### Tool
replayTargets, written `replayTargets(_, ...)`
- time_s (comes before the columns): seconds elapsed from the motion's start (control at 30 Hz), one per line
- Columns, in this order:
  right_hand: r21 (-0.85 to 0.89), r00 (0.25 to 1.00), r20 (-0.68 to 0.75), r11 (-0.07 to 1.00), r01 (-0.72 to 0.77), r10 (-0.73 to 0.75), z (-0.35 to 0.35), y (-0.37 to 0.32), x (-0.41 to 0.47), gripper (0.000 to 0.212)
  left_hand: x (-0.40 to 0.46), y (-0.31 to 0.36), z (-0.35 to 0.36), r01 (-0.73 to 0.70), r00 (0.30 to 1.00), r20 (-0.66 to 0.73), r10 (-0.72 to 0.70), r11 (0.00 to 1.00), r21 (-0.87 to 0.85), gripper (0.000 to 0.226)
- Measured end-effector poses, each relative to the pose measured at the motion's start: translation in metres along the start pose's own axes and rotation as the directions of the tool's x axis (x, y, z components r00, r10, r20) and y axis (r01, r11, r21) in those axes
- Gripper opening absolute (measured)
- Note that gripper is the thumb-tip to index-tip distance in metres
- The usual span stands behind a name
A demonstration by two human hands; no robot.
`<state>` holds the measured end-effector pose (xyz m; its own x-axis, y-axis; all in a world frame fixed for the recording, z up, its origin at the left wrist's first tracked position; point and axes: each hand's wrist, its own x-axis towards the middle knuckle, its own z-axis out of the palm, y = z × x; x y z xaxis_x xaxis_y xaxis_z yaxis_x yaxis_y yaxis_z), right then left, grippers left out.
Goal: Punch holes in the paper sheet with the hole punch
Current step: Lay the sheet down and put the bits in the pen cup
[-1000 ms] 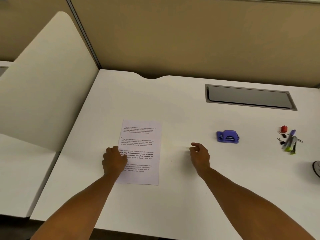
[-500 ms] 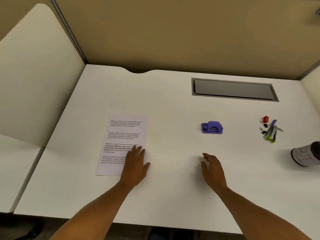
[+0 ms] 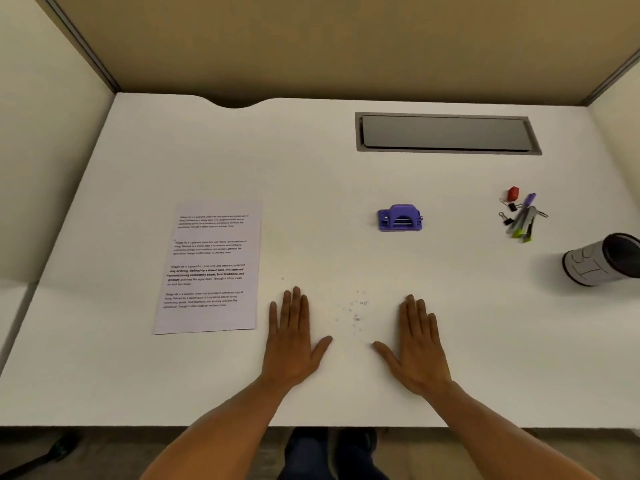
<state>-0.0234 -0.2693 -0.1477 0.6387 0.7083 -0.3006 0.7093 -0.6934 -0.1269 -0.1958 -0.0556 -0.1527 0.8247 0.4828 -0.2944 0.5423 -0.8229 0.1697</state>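
We found a white desk (image 3: 346,174) enclosed by tan partitions (image 3: 346,39) at the back and cream panels (image 3: 45,140) at the sides. A grey cable hatch (image 3: 446,133) sat closed in the desktop, far right. A notch (image 3: 235,102) cut the rear edge. Lighting was even and warm.

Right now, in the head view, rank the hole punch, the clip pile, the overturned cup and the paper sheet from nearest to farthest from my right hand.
From the right hand:
1. Hole punch, ahead on the desk.
2. Overturned cup, right edge, and paper sheet, far left: too close to call.
3. Clip pile, far right, behind the cup.
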Motion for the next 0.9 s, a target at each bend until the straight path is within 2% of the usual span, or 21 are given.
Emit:
replayTargets(0.1, -0.032, 1.0, 0.024, 0.999, 0.006, -0.005, 0.004, -0.016, 0.005, 0.1, 0.0, 0.001, 0.003, 0.007, 1.0, -0.02, -0.007, 1.0, 0.012, 0.092)
replayTargets(0.3, -0.05, 0.977, 0.027, 0.976, 0.213, -0.212, -0.001, -0.038, 0.021, 0.084, 0.0, 0.001, 0.005, 0.01, 0.999, -0.038, -0.009, 0.999, 0.041, 0.093)
replayTargets(0.43, -0.042, 0.917, 0.001, 0.916, 0.4, -0.4, 0.0, -0.034, 0.005, 0.087, 0.0, 0.001, 0.006, 0.01, 0.999, -0.05, -0.009, 1.0, 0.026, 0.093)
replayTargets(0.53, -0.099, 0.87, 0.052, 0.864, 0.493, -0.49, 0.008, -0.028, -0.009, 0.09, 0.001, 0.002, 0.006, 0.013, 0.999, -0.053, -0.012, 1.0, 0.02, 0.093)
replayTargets(0.7, -0.099, 0.911, 0.039, 0.906, 0.412, -0.41, 0.009, -0.037, -0.001, 0.088, 0.0, 0.002, 0.007, 0.013, 0.998, -0.062, -0.012, 1.0, 0.008, 0.091)
replayTargets(0.9, -0.037, 0.996, -0.007, 0.996, 0.085, -0.085, 0.01, -0.058, 0.007, 0.085, 0.001, 0.001, 0.007, 0.018, 0.998, -0.06, -0.018, 1.0, -0.001, 0.091)
